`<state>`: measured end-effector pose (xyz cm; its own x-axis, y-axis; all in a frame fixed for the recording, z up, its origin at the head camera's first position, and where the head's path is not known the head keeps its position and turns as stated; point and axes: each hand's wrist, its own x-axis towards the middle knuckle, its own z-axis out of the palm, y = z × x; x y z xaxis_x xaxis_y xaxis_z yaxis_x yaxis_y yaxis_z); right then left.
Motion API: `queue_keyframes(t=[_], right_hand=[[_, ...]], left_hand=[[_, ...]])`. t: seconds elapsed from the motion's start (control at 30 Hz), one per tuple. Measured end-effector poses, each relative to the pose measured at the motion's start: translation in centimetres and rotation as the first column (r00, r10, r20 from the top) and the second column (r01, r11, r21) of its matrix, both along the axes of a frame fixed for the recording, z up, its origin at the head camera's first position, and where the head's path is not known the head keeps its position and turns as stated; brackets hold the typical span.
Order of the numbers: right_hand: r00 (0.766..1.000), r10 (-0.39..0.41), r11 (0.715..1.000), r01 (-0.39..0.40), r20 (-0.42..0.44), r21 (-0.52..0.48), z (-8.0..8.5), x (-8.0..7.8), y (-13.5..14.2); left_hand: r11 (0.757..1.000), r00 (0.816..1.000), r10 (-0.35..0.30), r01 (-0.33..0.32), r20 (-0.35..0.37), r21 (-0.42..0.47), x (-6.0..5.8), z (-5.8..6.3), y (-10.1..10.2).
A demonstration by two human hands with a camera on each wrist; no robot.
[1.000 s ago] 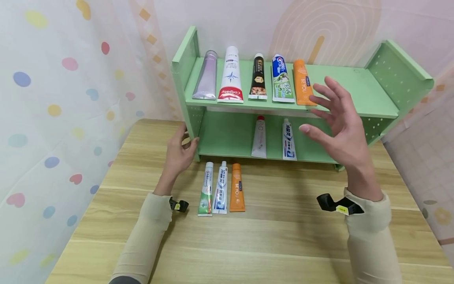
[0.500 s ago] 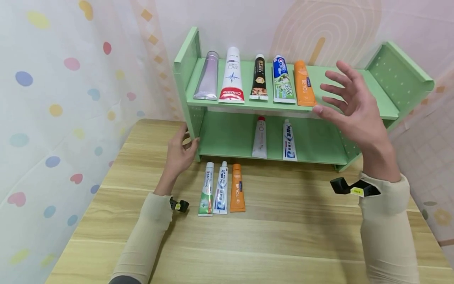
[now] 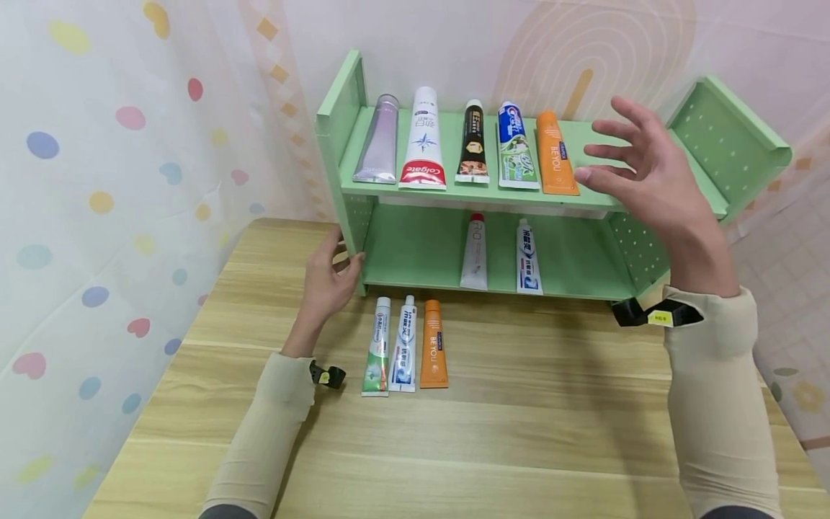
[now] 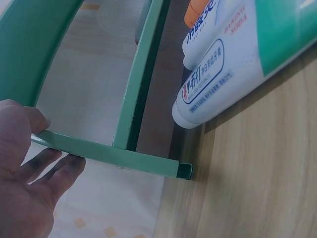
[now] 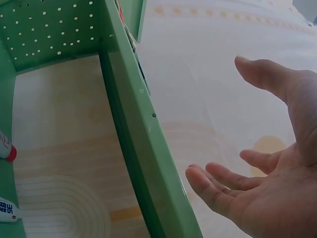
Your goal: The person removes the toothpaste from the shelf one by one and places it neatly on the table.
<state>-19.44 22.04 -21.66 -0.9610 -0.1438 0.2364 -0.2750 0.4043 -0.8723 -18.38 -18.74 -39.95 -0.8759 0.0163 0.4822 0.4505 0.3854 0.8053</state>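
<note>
My left hand grips the left side panel of a green two-tier shelf. In the left wrist view the thumb lies on one side of the panel edge, the fingers on the other. My right hand hovers over the right part of the upper tier, fingers spread and nothing held. Nearest to it is an orange tube. Left of that lie a blue-green Crest tube, a black tube, a white-red Colgate tube and a lilac tube.
The lower tier holds a grey red-capped tube and a white-blue tube. In front, on the wooden table, lie a green-white tube, another white-blue tube and another orange tube. A patterned curtain hangs behind.
My right hand has moved up and to the right, away from the front of the lower tier. The left hand stays on the side panel, and the tubes lie as before.
</note>
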Motion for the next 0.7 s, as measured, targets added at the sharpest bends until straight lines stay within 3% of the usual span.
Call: queue_keyframes(t=[0.23,0.43,0.7], right_hand=[[0.993,-0.017,0.999,0.012,0.115,0.04,0.7,-1.4,0.3],[0.97,-0.046,0.994,0.021,0.24,0.104,1.4,-2.3,0.5],[0.949,-0.091,0.978,0.028,0.303,0.209,2.1,-4.1,0.0]], left_hand=[[1.0,1.0,0.001,-0.001,-0.011,-0.006,-0.2,-0.3,-0.1],[1.0,1.0,-0.004,0.004,-0.01,0.001,-0.3,-0.4,-0.1],[1.0,1.0,0.001,-0.001,-0.001,-0.003,-0.3,-0.4,-0.1]])
